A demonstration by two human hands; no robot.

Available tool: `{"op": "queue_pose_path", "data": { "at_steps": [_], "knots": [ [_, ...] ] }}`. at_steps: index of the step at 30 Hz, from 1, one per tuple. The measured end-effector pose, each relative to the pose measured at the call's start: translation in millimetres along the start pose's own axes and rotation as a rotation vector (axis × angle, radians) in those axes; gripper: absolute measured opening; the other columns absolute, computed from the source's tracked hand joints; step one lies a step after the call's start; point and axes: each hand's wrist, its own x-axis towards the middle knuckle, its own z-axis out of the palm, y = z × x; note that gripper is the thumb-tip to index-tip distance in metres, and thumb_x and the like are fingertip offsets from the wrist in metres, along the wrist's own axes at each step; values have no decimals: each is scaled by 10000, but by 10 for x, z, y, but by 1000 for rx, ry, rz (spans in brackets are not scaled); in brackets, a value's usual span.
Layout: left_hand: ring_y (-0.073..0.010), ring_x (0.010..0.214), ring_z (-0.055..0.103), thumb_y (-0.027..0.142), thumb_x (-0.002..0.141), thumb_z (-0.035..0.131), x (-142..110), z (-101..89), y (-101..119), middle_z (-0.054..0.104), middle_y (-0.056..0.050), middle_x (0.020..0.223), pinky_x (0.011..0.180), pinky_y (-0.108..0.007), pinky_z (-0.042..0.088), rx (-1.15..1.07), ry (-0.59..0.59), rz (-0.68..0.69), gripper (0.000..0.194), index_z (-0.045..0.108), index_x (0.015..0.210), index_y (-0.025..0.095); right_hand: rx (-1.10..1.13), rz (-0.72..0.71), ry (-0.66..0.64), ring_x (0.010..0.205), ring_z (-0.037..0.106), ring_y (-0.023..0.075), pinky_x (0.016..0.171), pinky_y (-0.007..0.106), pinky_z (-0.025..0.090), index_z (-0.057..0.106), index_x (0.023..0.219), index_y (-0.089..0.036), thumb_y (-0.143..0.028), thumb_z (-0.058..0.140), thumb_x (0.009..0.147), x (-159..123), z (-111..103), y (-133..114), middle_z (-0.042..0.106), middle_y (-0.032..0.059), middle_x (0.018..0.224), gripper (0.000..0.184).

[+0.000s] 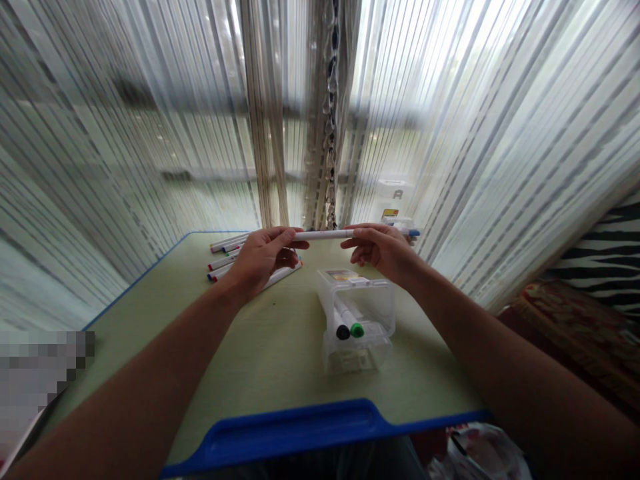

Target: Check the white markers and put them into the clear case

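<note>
A white marker pen [324,235] is stretched level between my two hands above the table. My left hand [265,257] pinches its left end, and the fingers of my right hand [383,248] pinch its right end. Below and nearer to me, a clear plastic box [389,307] lies on its side with its opening toward me. Inside it are a black-ended marker [343,331] and a green-ended marker [357,329]. Several white markers with coloured ends [223,270] lie on the table, partly hidden behind my left hand.
The pale green table [240,373] has a blue edge with a blue tray groove [295,430] at the front. Behind my right hand stands another clear box [395,197]. String curtains [200,133] hang beyond. A plastic bag [485,453] sits below the front right edge.
</note>
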Motion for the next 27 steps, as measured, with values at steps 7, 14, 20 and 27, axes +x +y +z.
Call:
{"op": "queue_pose_path", "data": {
  "at_steps": [7,14,20,27],
  "knots": [
    [-102,497,600,165,955,541,-21,42,50,762,-131,815,538,-236,497,-22,36,-36,218,719,1015,56,32,18,-4,447,661,136,400,208,470,739,910,-115,-210,627,776,0,-10,-7,781,82,718,199],
    [-117,492,607,163,969,491,-13,40,49,758,-137,799,535,-246,498,-57,44,-52,257,711,1025,44,68,68,-4,457,657,143,415,228,475,734,950,-97,-193,529,801,16,-22,-19,788,93,741,272],
    [-134,502,617,154,981,444,-15,44,62,753,-147,786,530,-253,498,-78,46,-59,282,693,1031,31,90,83,-13,464,660,156,431,244,479,729,978,-83,-192,476,812,8,-29,-34,787,104,743,322],
    [-132,494,616,166,991,441,-3,39,48,756,-139,782,525,-251,497,-67,39,-51,257,667,1037,53,77,94,-8,471,664,163,431,248,475,723,998,-104,-199,464,801,0,-22,-59,786,97,741,339]
  ]
}}
